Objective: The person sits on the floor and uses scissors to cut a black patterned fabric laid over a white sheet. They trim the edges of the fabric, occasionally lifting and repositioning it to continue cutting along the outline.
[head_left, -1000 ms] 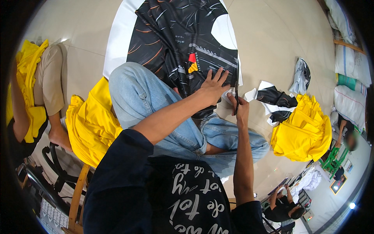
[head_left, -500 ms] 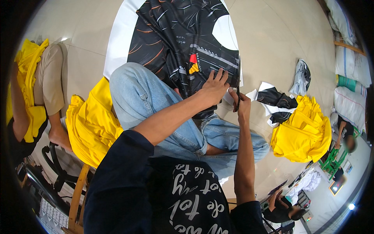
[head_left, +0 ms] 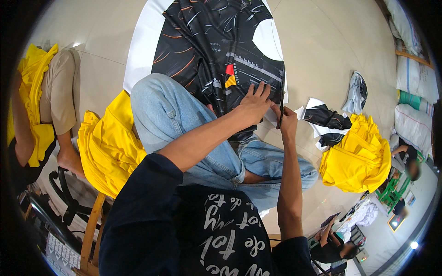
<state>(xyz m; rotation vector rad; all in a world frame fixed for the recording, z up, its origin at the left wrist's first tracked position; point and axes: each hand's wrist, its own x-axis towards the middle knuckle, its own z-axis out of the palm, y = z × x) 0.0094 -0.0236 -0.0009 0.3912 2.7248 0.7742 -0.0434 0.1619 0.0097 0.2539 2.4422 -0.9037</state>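
Note:
Across my lap and the floor lies black printed fabric (head_left: 198, 55) with a white border, orange streaks and a red-and-yellow patch. My left hand (head_left: 253, 103) is spread on it, fingers apart, pressing near the right edge. Beside it my right hand (head_left: 286, 119) grips dark scissors (head_left: 282, 103), their blades running up along that edge where a narrow white strip shows. Loose black-and-white offcuts (head_left: 324, 117) lie just to the right of my right hand. The fabric beneath my left knee and fingertips is partly hidden.
Yellow fabric piles (head_left: 106, 147) (head_left: 354, 156) flank me. Another person's leg (head_left: 62, 96) is at left, near a wooden-and-metal chair (head_left: 92, 230). A grey scrap (head_left: 354, 92) lies at right. White sacks (head_left: 410, 124) line the right side; two more people (head_left: 331, 250) (head_left: 405, 158) are beyond.
Both my hands have crept slightly up along the fabric's right edge, the scissors with them. The black fabric has shifted a little to the right.

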